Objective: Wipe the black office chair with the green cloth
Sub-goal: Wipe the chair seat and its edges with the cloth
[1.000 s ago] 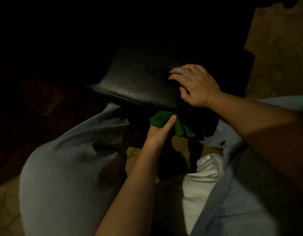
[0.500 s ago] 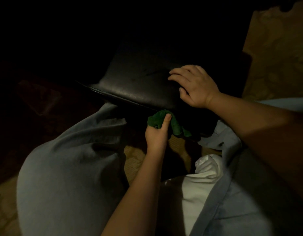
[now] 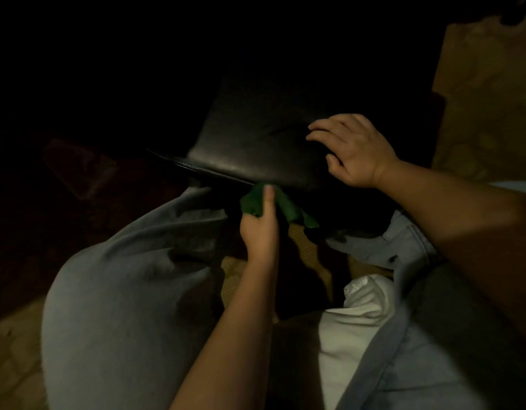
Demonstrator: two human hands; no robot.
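Two hands meet the chair (image 3: 249, 137). The right hand (image 3: 356, 152) rests spread on its top, and the left hand (image 3: 260, 232) pinches the cloth (image 3: 288, 207) under its front edge. The cloth looks soft and light, so it is best held bunched. The chair's skin looks smooth, perhaps slick. The room is dark, with tan floor (image 3: 486, 84) beyond.

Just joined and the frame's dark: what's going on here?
A person is wiping a black chair. The left hand grips a green cloth and holds it against the seat's front edge, from just below. The right hand rests on top of the seat, seemingly steadying it. The rest of the chair is lost in the dark.
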